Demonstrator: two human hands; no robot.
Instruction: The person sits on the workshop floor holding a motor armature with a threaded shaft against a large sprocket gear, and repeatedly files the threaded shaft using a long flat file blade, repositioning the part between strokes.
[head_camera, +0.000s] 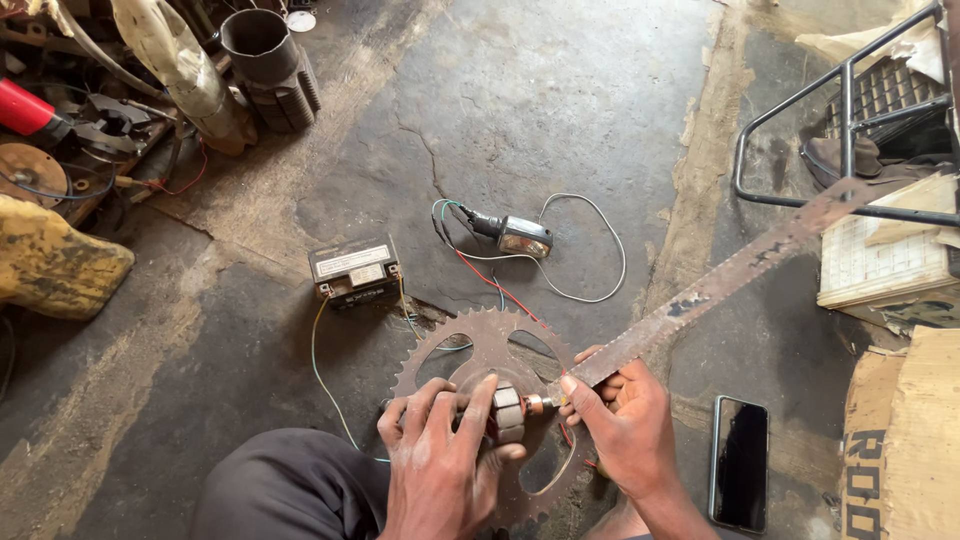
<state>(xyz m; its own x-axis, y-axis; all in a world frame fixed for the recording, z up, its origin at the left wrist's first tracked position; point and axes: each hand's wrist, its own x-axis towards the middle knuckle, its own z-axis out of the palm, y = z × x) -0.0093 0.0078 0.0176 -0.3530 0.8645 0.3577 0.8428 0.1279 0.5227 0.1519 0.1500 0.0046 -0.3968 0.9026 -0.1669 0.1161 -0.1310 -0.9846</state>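
Low in the middle of the frame, I am watching the left hand (440, 455) closing its fingers (478, 405) around a small motor armature (508, 410), a ridged metal cylinder with a copper-coloured end pointing right. The right hand (625, 430) is wrapping its fingers (582, 398) tight on the near end of a long rusty metal strip (720, 285), which is running up toward the upper right of the frame; its lower tip is lying just beside the copper end, though I cannot tell whether the two are touching. Both hands are working directly over a large rusty sprocket (465, 345) lying flat on the cracked concrete floor (560, 110).

Above the sprocket, at centre left, a small black battery (354, 268) is sitting on the floor with thin wires trailing from it. To its right, a small lamp unit (520, 236) is lying amid a loop of white, red and green wires (590, 270). A dark phone (740, 462) is lying face up at lower right, near the right hand. A black metal frame (850, 120) is standing at upper right beside cardboard (905, 440). Engine parts and a finned cylinder (270, 60) are cluttering the upper left.
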